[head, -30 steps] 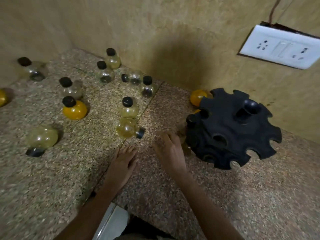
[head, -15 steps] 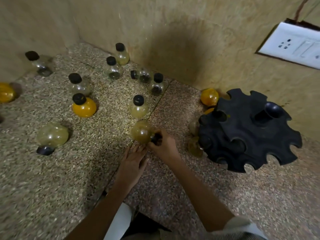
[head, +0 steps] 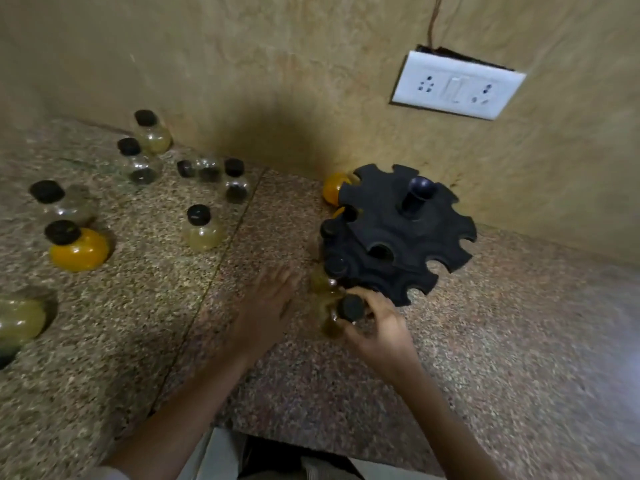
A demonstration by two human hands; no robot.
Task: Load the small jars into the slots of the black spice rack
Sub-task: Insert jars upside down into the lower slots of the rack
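Head view: right hand (head: 375,325) grips black-capped yellowish jar (head: 337,315).

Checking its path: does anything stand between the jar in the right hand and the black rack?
Nothing visible does. The right hand holds the jar at the rack, by its near edge; the left hand lies aside.

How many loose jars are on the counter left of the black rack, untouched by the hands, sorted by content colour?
Deep orange jar: 1
Pale yellow jars: 3
Clear jars: 4
Total: 8
Left out: held jar in the right hand.
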